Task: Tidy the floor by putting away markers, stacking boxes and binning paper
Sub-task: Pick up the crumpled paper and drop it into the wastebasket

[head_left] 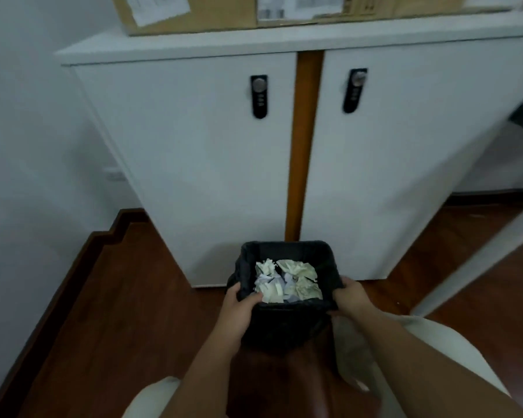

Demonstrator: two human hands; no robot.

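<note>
Head view: a left hand [241, 300] and a right hand [351, 295] grip opposite sides of a black bin [287, 324], fingers closed on its rim. Crumpled paper [286, 281] fills it, before a white cabinet [218, 164].

No text can be read. White labels [160, 7] on the cardboard box [212, 16] along the frame's top edge carry print, possibly barcodes, too blurred to make out.

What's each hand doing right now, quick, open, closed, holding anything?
Left hand: closed on the left rim of the black bin.
Right hand: closed on the bin's right rim.
Crumpled paper lies inside.
</note>
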